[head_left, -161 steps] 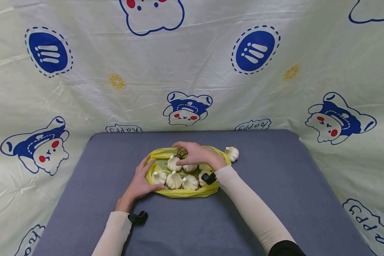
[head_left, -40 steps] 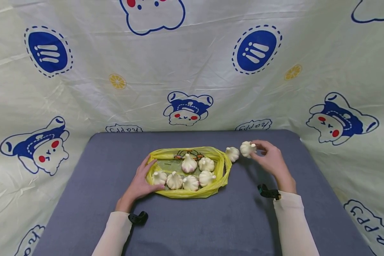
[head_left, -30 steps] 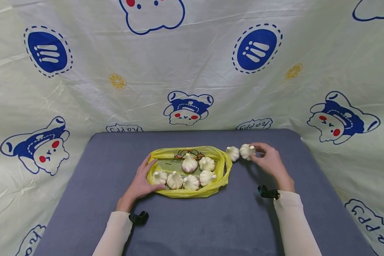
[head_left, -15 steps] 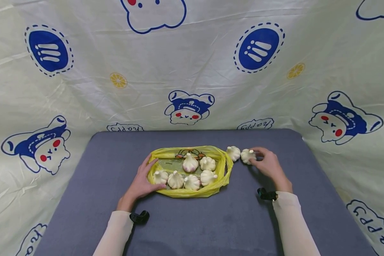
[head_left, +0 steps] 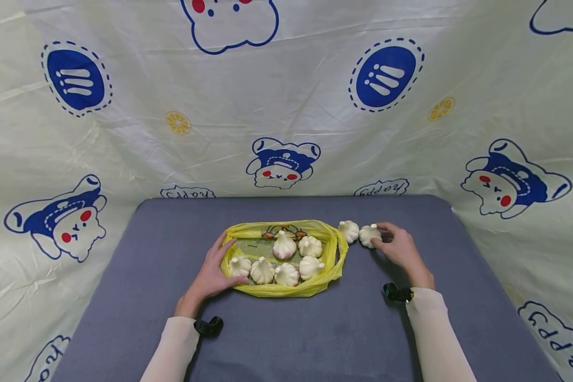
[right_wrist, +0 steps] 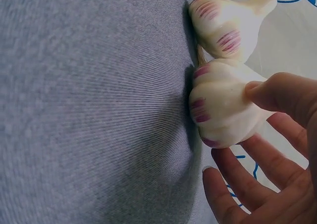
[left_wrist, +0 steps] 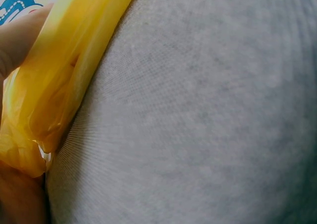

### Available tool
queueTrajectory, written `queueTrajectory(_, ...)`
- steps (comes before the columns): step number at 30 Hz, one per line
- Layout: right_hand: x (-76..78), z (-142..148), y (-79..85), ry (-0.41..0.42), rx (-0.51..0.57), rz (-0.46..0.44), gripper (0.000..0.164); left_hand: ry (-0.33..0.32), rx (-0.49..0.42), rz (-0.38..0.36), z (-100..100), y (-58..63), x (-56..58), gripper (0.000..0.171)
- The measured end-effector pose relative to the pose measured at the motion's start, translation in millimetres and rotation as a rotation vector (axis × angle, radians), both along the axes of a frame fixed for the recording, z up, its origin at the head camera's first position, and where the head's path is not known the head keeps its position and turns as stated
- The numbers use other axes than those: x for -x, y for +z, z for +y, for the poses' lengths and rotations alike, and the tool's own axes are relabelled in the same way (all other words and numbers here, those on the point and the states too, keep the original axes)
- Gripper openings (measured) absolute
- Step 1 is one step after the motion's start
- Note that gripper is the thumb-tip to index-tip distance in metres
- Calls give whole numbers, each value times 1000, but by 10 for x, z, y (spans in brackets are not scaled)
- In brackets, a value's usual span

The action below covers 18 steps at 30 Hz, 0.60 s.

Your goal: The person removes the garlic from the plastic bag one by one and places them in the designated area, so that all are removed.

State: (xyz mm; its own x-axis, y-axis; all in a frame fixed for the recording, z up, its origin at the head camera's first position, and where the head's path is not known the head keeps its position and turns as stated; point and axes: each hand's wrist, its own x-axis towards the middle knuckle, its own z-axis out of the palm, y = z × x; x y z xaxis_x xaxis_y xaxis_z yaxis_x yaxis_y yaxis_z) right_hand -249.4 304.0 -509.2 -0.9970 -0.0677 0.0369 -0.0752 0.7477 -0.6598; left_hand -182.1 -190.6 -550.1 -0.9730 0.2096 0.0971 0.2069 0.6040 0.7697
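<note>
In the head view, my left hand point(head_left: 212, 273) holds the left end of an opened yellow plastic bag point(head_left: 286, 291). Its thumb point(left_wrist: 20, 38) lies over the bag's rim in the left wrist view. Several white garlic bulbs point(head_left: 262, 270) sit inside the bag. My right hand point(head_left: 403, 252) pinches another garlic bulb point(head_left: 369, 236) between thumb and fingertips, down on the table to the right of the bag. Purple streaks mark this bulb in the right wrist view, where it touches or nearly touches a second loose bulb point(right_wrist: 228, 28).
A grey cloth-covered table point(head_left: 286, 339) carries everything. Behind and beside it hangs a pale curtain point(head_left: 310, 106) printed with blue cartoon figures. Between bag and pinched bulb stands the other loose bulb point(head_left: 348, 232), close to the bag's right end.
Earlier my right hand was inside the bag; it has since brought a garlic bulb out to the right and lowered it onto the table beside the loose one. My left hand stays put.
</note>
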Motion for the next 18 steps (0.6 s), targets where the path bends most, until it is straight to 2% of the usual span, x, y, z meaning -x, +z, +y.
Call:
queueTrajectory(12,6,30,-42,17,31,-14,53,5,-2,-7,13,14,-22,107)
queueTrajectory(18,-8,20,42,19,65,-4,58,2,-2,11,10,0,-20,106)
